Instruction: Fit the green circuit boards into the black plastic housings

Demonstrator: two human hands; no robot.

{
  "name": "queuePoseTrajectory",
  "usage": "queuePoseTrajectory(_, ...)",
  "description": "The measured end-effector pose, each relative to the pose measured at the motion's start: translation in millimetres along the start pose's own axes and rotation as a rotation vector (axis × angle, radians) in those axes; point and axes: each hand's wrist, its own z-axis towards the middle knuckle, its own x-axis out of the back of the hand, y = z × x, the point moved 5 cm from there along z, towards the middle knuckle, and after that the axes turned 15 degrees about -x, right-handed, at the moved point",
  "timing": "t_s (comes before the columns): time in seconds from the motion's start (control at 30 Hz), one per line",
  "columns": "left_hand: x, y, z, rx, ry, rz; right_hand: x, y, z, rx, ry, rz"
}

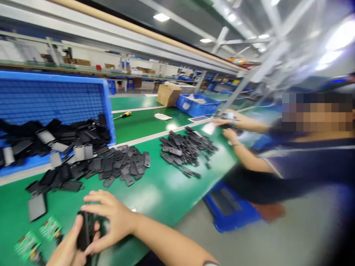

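Close to the table's front edge, my left hand is wrapped round a black plastic casing, which stands on edge. Over its far side curves my right hand, thumb low and fingertips at the top, gripping the same casing. My fingers cover part of it, so its inside does not show. Two green circuit boards with dark leads lie left of my left hand. Just beyond them rests a single casing half with a grey face. A heap of black casing parts spreads ahead of my hands.
At the left a blue crate holds more black parts. Black cabled pieces are piled mid-table. Behind are a screwdriver, a cardboard box and a blue bin. A co-worker sits at the right, near a blue stool.
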Motion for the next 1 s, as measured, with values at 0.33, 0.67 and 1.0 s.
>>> queuePoseTrajectory(0.33,-22.5,37,-20,-0.521,-0.200,0.331,-4,21,-15,-0.504,-0.222,0.608)
queuePoseTrajectory(0.67,-16.8,19,-19,-0.479,-0.188,0.434,-14,17,-17,-0.832,-0.003,0.713)
queuePoseTrajectory(1.0,-17.1,18,-19,-0.532,-0.383,0.468,-9,21,-16,-0.887,-0.067,0.795)
